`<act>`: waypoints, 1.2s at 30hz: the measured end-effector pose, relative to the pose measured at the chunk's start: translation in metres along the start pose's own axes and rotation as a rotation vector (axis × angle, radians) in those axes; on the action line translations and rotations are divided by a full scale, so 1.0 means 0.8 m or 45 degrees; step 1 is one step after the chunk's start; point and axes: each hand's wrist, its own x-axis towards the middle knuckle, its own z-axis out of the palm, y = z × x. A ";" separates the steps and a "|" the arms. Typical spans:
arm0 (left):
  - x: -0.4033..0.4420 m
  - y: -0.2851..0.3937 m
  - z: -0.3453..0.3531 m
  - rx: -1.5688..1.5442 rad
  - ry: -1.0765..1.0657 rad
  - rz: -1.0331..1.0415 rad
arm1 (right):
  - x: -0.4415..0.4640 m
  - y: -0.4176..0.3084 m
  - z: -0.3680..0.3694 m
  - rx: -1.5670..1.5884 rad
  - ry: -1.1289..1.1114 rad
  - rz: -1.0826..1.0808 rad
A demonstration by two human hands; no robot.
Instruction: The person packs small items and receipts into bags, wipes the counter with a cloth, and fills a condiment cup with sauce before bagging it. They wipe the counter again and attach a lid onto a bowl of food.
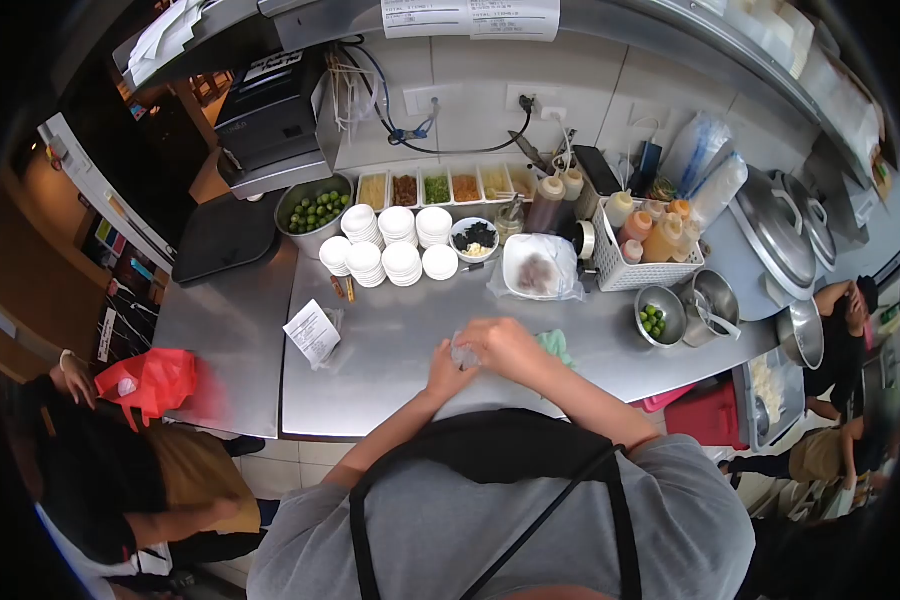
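Note:
Both my hands meet above the steel counter (380, 385), close to its front edge. Between them is a small clear plastic item (462, 352), partly covered by my fingers. My left hand (448, 370) is closed around its lower left side. From the right, my right hand (495, 343) bends over its top with the fingers pressed together. A green cloth (554, 347) lies just right of my right hand. To the left, a printed receipt (312, 333) rests on a clear plastic bag.
Behind stand stacked white cups (402, 262), a bowl of green limes (315, 212), a plastic-wrapped white container (538, 268) and a white bottle basket (650, 272). A person stands left beside a red bag (155, 385); others are far right.

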 end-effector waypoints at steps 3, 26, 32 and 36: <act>0.000 -0.015 0.000 0.090 0.066 -0.028 | -0.005 -0.008 -0.003 0.047 0.011 0.015; 0.038 0.032 -0.041 0.691 -0.318 0.227 | -0.040 0.085 0.090 -0.709 -0.277 0.306; 0.047 0.019 -0.076 0.781 -0.253 0.434 | -0.088 0.103 0.068 -0.155 -0.690 0.621; 0.053 0.019 -0.089 0.649 -0.211 0.494 | -0.097 0.067 0.031 0.169 -0.616 0.500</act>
